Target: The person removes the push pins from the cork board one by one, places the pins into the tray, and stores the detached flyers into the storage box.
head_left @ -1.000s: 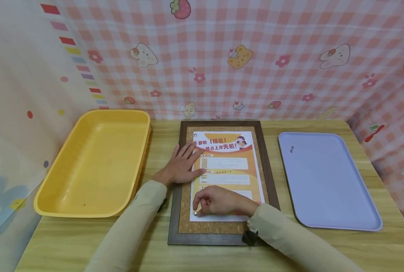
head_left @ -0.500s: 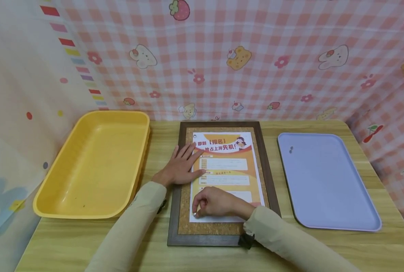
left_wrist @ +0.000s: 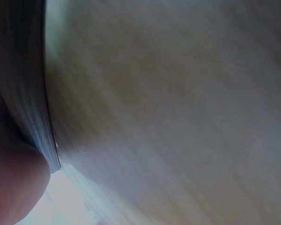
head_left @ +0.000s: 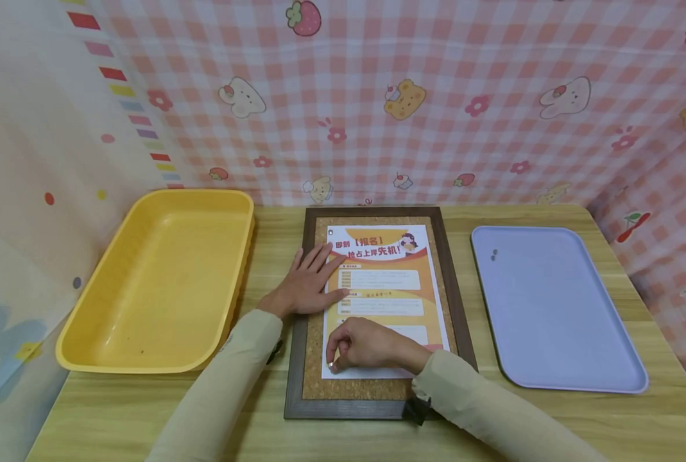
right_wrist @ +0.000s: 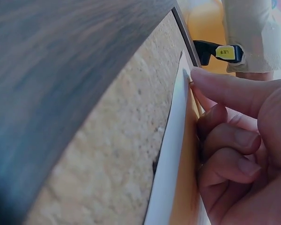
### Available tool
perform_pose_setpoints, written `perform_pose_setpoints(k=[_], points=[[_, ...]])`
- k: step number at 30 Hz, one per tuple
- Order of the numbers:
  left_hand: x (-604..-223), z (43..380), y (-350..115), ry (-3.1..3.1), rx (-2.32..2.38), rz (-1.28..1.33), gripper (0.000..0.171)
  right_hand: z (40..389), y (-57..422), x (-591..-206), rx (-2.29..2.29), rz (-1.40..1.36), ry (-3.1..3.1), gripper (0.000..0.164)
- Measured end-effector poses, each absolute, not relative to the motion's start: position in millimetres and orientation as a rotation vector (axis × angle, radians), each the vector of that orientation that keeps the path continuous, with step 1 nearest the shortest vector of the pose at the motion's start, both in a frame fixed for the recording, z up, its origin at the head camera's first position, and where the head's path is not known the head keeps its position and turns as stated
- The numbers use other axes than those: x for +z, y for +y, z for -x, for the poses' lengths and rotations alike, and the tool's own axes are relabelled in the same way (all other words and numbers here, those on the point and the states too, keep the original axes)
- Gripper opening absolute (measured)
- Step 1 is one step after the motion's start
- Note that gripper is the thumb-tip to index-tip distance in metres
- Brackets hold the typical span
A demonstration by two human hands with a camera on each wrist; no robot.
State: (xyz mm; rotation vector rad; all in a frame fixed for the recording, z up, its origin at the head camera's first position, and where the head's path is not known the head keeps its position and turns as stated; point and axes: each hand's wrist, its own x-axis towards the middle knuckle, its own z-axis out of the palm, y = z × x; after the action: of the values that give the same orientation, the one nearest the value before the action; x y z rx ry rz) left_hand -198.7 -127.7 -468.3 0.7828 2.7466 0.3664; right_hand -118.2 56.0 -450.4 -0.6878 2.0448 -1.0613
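A printed orange and white poster (head_left: 380, 282) lies on a cork board (head_left: 366, 389) with a dark wooden frame (head_left: 343, 409). My left hand (head_left: 305, 289) rests flat over the poster's left edge, fingers spread. At the lower left corner, my right hand (head_left: 366, 343) pinches a small silver pushpin (head_left: 331, 366) between thumb and index finger. From the right wrist view, the thumb and fingertips (right_wrist: 203, 82) meet right at the poster's corner, largely hiding the pin. Another small pin (head_left: 330, 232) sits in the upper left corner. The left wrist view shows mostly tabletop and frame edge (left_wrist: 30, 108).
To the left stands a yellow plastic basin (head_left: 169, 276). A lilac tray (head_left: 562, 308) lies on the right, with a few small metallic pieces (head_left: 494, 255) near its upper left corner. Behind the wooden table (head_left: 111, 417) hangs a pink checked cloth (head_left: 343, 96).
My right wrist and sleeve have shifted slightly left and toward me, fingertips still at the lower left corner. The left hand stays in place.
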Motion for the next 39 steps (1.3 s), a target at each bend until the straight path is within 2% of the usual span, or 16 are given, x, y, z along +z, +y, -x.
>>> perform_pose_setpoints(k=[7,19,39], points=[[-469.2,199.3,-127.5,2.741,0.365,-0.778,0.075,117.7,55.5,-448.8,-1.076,0.647,2.022,0.005],[-470.3,198.8,-127.7,2.739,0.374,-0.774,0.074,116.8,49.6,-447.3,-1.009,0.641,2.09,0.018],[-467.5,198.3,-127.1,2.735,0.376,-0.776,0.075,119.4,50.9,-446.5,-0.99,0.661,2.067,0.023]])
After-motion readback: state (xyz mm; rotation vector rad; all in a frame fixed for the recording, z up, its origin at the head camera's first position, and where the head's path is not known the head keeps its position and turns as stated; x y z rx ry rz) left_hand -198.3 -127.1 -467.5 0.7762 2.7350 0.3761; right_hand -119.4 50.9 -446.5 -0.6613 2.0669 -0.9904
